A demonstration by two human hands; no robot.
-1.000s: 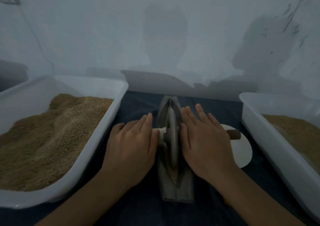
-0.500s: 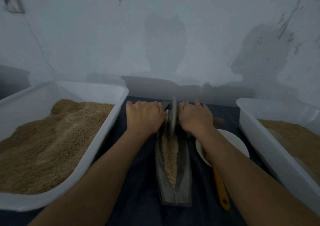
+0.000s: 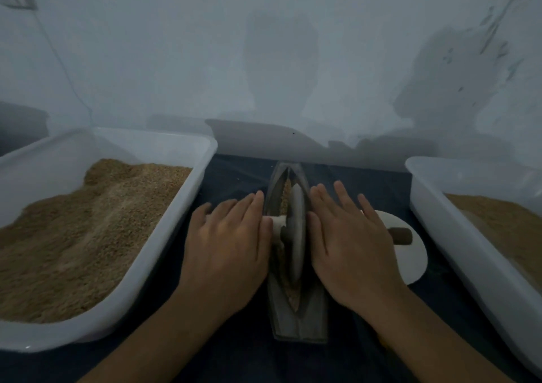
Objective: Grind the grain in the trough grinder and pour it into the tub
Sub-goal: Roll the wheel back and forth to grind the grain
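Note:
A grey boat-shaped trough grinder (image 3: pixel 299 321) lies lengthwise on the dark cloth in front of me. Its stone wheel (image 3: pixel 296 236) stands upright in the groove near the middle, with brown grain (image 3: pixel 286 194) beyond it and more under it. My left hand (image 3: pixel 225 247) lies flat, fingers straight, pressing on the pale axle (image 3: pixel 277 222) left of the wheel. My right hand (image 3: pixel 349 241) lies flat the same way on the axle's right side, which it hides.
A large white tub (image 3: pixel 164 241) heaped with brown grain stands at the left. Another white tub (image 3: pixel 457 236) with grain stands at the right. A white dish (image 3: pixel 410 253) with a brown-handled tool (image 3: pixel 400 234) lies beside my right hand. A wall rises close behind.
Both hands rolled the wheel to the trough's far end half a second ago, and have since drawn it back to the middle.

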